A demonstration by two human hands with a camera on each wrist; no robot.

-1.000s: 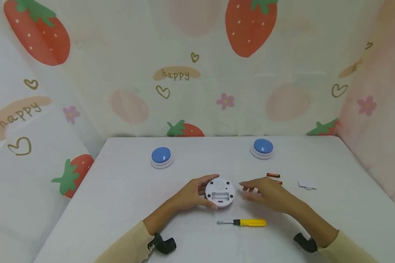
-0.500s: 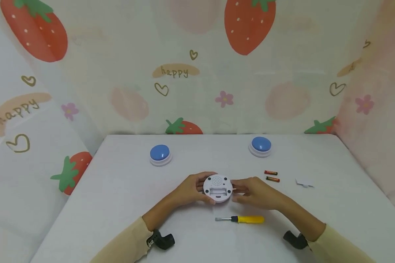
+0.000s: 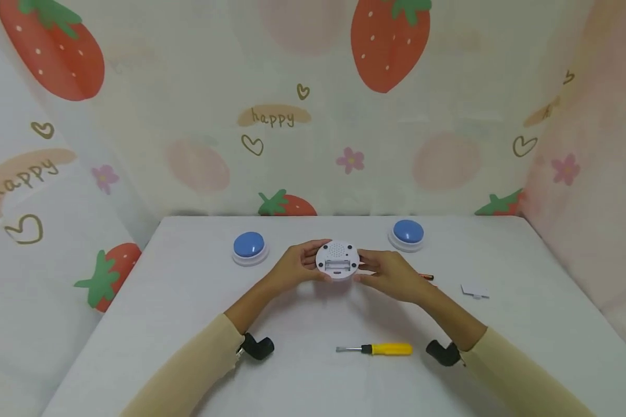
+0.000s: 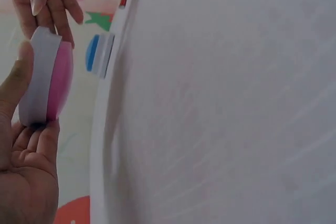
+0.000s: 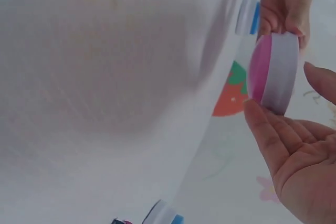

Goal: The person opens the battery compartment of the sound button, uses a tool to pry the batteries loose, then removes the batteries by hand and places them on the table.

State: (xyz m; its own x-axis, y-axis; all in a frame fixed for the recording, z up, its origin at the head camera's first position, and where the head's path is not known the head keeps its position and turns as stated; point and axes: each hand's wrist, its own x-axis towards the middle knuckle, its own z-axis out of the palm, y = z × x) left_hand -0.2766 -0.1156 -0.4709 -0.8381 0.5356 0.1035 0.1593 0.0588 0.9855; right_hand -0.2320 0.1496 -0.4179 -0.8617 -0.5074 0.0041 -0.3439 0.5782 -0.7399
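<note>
My left hand [image 3: 291, 267] grips a round push button [image 3: 337, 260] by its left side, thumb on one face and fingers on the other. Its white underside, with speaker holes, dark feet and a battery compartment without a cover, faces my head camera. A pink dome [image 4: 62, 80] shows on its other side in the left wrist view. My right hand [image 3: 393, 275] is at the button's right edge; in the right wrist view its fairly straight fingers touch the rim and its thumb [image 5: 321, 81] stands apart. The button is held above the table.
Two blue push buttons [image 3: 249, 245] [image 3: 408, 233] stand at the back. A yellow-handled screwdriver [image 3: 391, 348] lies in front. Batteries [image 3: 426, 277], partly hidden by my right hand, and a white cover [image 3: 475, 291] lie at the right of the white table [image 3: 292, 382].
My right hand has come in from the right to the button's edge. Both hands have then moved up and away from me with the button. The screwdriver has stayed in place.
</note>
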